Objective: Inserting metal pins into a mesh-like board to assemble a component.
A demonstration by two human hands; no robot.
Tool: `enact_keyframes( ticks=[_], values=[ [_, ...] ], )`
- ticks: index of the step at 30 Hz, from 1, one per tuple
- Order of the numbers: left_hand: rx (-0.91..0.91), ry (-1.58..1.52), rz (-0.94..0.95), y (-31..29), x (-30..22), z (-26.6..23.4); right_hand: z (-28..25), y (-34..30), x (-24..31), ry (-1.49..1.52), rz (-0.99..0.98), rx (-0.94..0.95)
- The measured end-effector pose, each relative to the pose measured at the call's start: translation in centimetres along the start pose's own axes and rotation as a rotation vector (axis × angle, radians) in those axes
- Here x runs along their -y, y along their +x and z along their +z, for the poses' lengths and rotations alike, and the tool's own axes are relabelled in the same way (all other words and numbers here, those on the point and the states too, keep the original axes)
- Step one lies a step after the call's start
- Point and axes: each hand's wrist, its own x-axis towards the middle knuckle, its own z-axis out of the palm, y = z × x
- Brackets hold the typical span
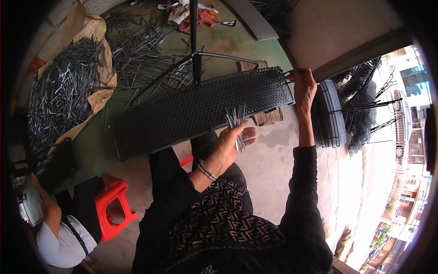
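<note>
A long black panel with a honeycomb-like mesh (pixel 196 107) lies slantwise across the table in front of me. Just off its near edge, my left hand (pixel 228 142) is closed round a bundle of thin, shiny grey strips (pixel 236 121), pinned by the thumb, while its other fingers stretch out to the right. At the panel's far right corner, my right hand (pixel 303 84) is closed in a pinch. Thin dark strands run between its fingertips and the mesh edge; what exactly the fingers grip is too small to make out.
A heap of similar strips (pixel 64 91) rests on brown paper (pixel 107 68) at the left, with more loose strips (pixel 141 55) beside it. A black metal stand (pixel 196 59) rises behind the panel. Dark mesh panels (pixel 331 114) stand at the right. A red stool (pixel 112 208) and another person (pixel 68 233) are lower left.
</note>
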Motion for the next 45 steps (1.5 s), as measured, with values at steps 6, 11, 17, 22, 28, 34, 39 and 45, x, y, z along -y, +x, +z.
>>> enact_keyframes(
  ticks=[6,11,17,22,28,34,39,45],
  values=[
    [-0.077,-0.064,-0.007,-0.8,0.0,0.5,0.5,0.4,-1.3,-0.07,0.023,0.019],
    [0.031,0.009,0.021,-0.7,0.1,-0.6,1.4,-0.7,-0.8,-0.577,-0.232,-0.05],
    [0.008,0.053,0.091,-1.1,-0.5,0.4,1.1,0.0,0.0,-0.574,-0.173,0.039],
    [0.0,0.042,0.074,-1.2,-0.8,0.7,-0.5,0.6,-0.6,-0.771,-0.226,0.228],
    [0.017,0.028,0.079,-1.5,-1.2,0.9,-0.5,-2.0,1.9,-0.403,0.006,0.251],
    [-0.004,0.083,0.068,-1.3,-1.1,1.1,1.4,-7.7,6.1,0.283,0.332,0.77],
    [-0.003,0.143,0.059,-1.2,-1.0,0.5,0.9,-7.7,5.5,0.313,0.462,0.828],
    [0.036,0.156,0.048,-0.9,-1.2,0.5,0.7,-8.1,5.6,0.317,0.54,0.808]
  ],
)
